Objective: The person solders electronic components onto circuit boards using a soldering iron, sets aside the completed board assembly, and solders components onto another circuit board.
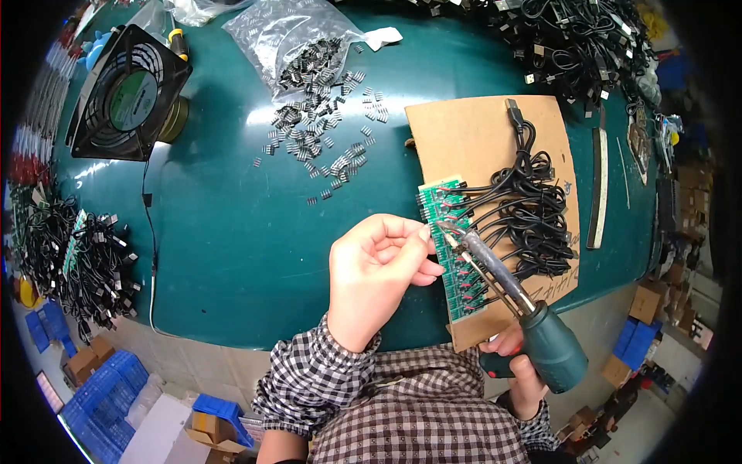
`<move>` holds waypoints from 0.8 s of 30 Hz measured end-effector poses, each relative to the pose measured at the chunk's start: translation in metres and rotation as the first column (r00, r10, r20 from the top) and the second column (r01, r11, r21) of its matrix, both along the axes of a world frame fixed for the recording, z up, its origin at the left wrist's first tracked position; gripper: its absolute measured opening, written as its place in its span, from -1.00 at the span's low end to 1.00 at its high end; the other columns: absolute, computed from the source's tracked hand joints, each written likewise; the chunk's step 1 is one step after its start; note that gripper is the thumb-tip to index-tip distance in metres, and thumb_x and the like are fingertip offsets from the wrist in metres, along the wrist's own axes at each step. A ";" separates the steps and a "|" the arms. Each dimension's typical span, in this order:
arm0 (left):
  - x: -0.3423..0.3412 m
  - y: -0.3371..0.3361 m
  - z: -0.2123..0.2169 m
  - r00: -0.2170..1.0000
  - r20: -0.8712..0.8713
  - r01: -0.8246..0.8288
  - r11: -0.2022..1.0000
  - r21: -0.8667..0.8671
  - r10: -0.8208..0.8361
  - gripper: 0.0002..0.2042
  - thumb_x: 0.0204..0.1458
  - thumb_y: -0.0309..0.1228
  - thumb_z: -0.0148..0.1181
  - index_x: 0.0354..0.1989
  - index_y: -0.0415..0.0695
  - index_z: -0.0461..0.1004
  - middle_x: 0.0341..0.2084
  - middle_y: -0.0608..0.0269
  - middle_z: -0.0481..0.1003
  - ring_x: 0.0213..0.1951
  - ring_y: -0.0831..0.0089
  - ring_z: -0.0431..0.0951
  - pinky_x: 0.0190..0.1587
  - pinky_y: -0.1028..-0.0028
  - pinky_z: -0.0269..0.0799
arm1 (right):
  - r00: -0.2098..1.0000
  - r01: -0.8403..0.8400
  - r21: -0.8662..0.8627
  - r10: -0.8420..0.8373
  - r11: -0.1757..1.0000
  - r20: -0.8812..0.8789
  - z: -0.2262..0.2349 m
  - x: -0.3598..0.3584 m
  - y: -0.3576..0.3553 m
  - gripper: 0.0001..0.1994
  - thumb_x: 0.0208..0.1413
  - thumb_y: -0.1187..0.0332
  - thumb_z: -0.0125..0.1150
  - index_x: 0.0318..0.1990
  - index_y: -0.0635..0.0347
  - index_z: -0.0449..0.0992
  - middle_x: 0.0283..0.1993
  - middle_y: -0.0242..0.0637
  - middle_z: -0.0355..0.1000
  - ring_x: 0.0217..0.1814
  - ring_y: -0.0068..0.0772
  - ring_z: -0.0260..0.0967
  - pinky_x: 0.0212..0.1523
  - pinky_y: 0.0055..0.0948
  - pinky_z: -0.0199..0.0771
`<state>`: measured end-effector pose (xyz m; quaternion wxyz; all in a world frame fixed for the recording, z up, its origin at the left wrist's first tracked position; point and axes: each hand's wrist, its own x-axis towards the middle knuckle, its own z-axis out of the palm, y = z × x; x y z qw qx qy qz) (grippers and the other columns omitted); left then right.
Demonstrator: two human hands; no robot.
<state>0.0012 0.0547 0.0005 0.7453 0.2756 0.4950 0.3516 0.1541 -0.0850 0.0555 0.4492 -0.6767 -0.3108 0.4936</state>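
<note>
My right hand [525, 379] is wrapped round the grip of a green soldering gun [555, 348]. Its metal tip reaches up and left to a panel of green circuit boards [464, 290]. At the panel's left edge, close to the tip, the thumb and forefinger of my left hand [371, 267] pinch together; what lies between them is too small to make out. Black USB cables [533, 209], bundled in loops, run from the panel to the right. Panel and cables rest on a cardboard sheet [440, 131]. Small black pin headers [423, 203] line the upper left edge of the panel.
Loose pin headers [313, 116] spill from a clear plastic bag [255, 35] onto the green table [232, 232]. A black fan [127, 97] stands at the left. Cable heaps lie at the far right [572, 39] and the left edge [100, 267].
</note>
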 end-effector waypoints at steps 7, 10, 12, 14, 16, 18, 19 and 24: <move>0.001 0.000 -0.001 1.000 -0.012 0.009 1.000 0.006 -0.009 -0.87 0.04 -0.52 0.04 -0.37 -0.38 0.39 -0.51 0.11 0.48 -0.56 0.49 0.52 -0.54 0.63 0.48 | 1.000 -0.005 0.006 0.005 1.000 0.016 -0.001 0.001 -0.002 -0.58 -0.04 0.08 0.10 -0.43 0.38 0.30 -0.47 -0.18 0.25 -0.38 -0.29 0.31 -0.32 -0.31 0.46; 0.001 0.001 0.001 1.000 -0.021 0.020 1.000 0.002 -0.020 -0.87 0.04 -0.51 0.04 -0.37 -0.38 0.39 -0.51 0.11 0.48 -0.57 0.49 0.52 -0.55 0.63 0.47 | 1.000 0.014 -0.002 -0.014 1.000 0.017 -0.001 0.000 -0.002 -0.58 -0.04 0.08 0.10 -0.43 0.38 0.30 -0.47 -0.17 0.26 -0.38 -0.29 0.31 -0.32 -0.31 0.45; 0.001 0.001 0.001 1.000 -0.023 0.018 1.000 0.004 -0.018 -0.87 0.04 -0.52 0.04 -0.37 -0.38 0.39 -0.51 0.11 0.48 -0.57 0.50 0.52 -0.56 0.64 0.47 | 1.000 0.010 -0.008 -0.010 1.000 0.013 -0.001 -0.001 -0.001 -0.58 -0.04 0.08 0.10 -0.43 0.38 0.30 -0.47 -0.18 0.26 -0.38 -0.29 0.31 -0.33 -0.31 0.46; 0.001 0.001 0.001 1.000 -0.025 0.018 1.000 0.005 -0.018 -0.87 0.04 -0.52 0.04 -0.37 -0.38 0.38 -0.51 0.11 0.48 -0.57 0.50 0.52 -0.56 0.64 0.47 | 1.000 0.008 -0.014 -0.007 1.000 0.008 0.000 -0.001 -0.001 -0.58 -0.04 0.08 0.11 -0.42 0.38 0.30 -0.47 -0.18 0.25 -0.38 -0.29 0.31 -0.33 -0.31 0.46; 0.001 0.001 0.001 0.999 -0.027 0.020 1.000 -0.005 -0.020 -0.87 0.04 -0.52 0.04 -0.37 -0.38 0.38 -0.50 0.12 0.48 -0.57 0.50 0.52 -0.56 0.64 0.47 | 1.000 -0.001 -0.010 0.001 1.000 0.009 0.000 -0.001 0.000 -0.58 -0.03 0.08 0.11 -0.41 0.38 0.30 -0.46 -0.18 0.25 -0.37 -0.30 0.31 -0.33 -0.31 0.47; 0.001 0.001 0.000 0.999 -0.030 0.020 1.000 -0.004 -0.020 -0.87 0.04 -0.52 0.04 -0.38 -0.38 0.38 -0.50 0.12 0.48 -0.57 0.50 0.52 -0.56 0.64 0.47 | 1.000 -0.001 -0.018 0.001 1.000 0.005 0.000 -0.001 0.000 -0.58 -0.03 0.09 0.11 -0.41 0.39 0.30 -0.45 -0.18 0.25 -0.36 -0.30 0.31 -0.33 -0.31 0.47; 0.001 0.001 0.000 0.999 -0.033 0.021 1.000 -0.003 -0.021 -0.87 0.03 -0.52 0.04 -0.38 -0.38 0.38 -0.51 0.12 0.48 -0.57 0.50 0.52 -0.56 0.64 0.47 | 1.000 0.000 -0.025 0.000 1.000 0.002 0.000 -0.001 0.001 -0.58 -0.03 0.09 0.11 -0.40 0.39 0.30 -0.45 -0.17 0.25 -0.35 -0.30 0.31 -0.33 -0.31 0.48; 0.001 0.001 0.000 1.000 -0.023 0.017 1.000 -0.003 -0.017 -0.88 0.03 -0.53 0.03 -0.38 -0.38 0.39 -0.51 0.12 0.48 -0.57 0.50 0.52 -0.57 0.64 0.46 | 1.000 -0.009 -0.014 0.009 1.000 -0.005 -0.001 0.000 0.000 -0.60 -0.02 0.12 0.11 -0.39 0.39 0.30 -0.44 -0.17 0.24 -0.35 -0.30 0.30 -0.31 -0.31 0.48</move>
